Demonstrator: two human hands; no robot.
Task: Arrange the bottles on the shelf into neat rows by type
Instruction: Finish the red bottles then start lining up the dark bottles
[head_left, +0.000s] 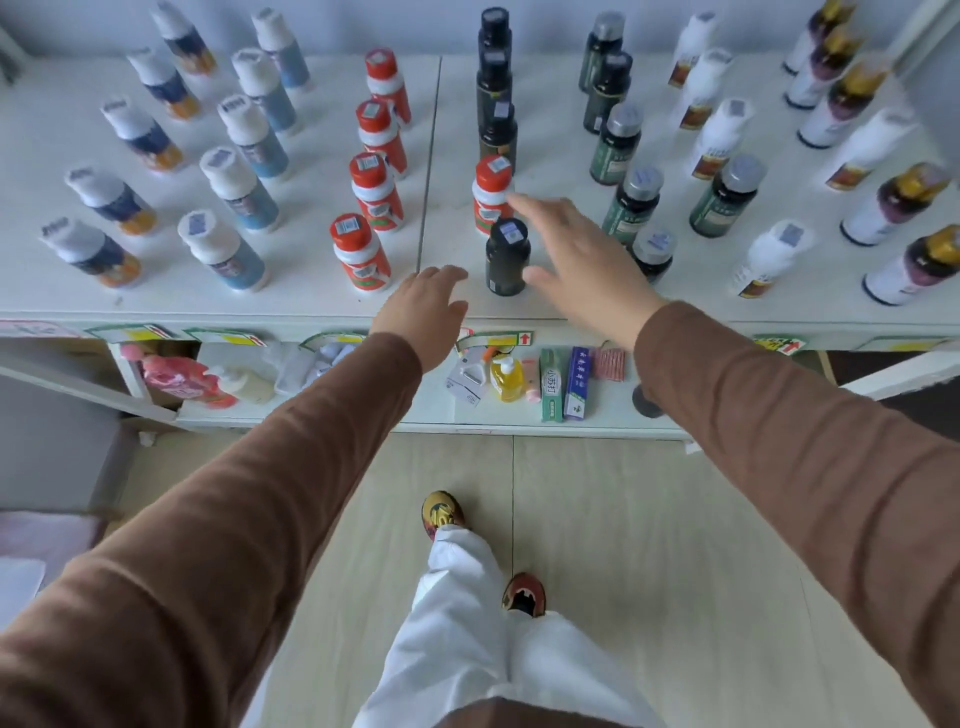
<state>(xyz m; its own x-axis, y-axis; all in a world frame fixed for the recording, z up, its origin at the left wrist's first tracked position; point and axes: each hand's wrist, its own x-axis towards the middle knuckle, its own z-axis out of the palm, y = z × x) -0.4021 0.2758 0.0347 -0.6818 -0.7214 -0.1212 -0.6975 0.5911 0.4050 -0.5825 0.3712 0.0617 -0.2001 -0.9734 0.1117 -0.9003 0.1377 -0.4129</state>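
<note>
**Presently: one red-capped bottle misfiled in the dark row**

Item 1, stray red-capped bottle (492, 193). Located upright on the shelf top (311, 296), right of the centre seam, lodged in the dark-bottle column: a front dark bottle (507, 255) is stood just before it, and a file of three dark bottles (496, 93) is ranged behind it. Its proper kind, the row of four red-capped bottles (375, 166), is stood just left of the seam.

Item 2, handling note (a judgement). The stray is best lifted straight up by cap or shoulder, so the dark neighbours close before and behind are not knocked, then carried over the seam and set in line with the red row. The gap left is then to be closed by the dark bottle in front being slid back.

Item 3, right hand (576, 249). Fingers are spread and nearly straight; nothing is held. The fingertips (514, 200) are brought against or just short of the stray's cap; contact cannot be told through the blur. The thumb is extended just beside the front dark bottle.

Item 4, left hand (423, 306). Fingers are loosely extended over the front shelf edge; nothing is gripped.

Item 5, surroundings. White-capped, green, white and gold-capped rows are ranged either side.
</note>
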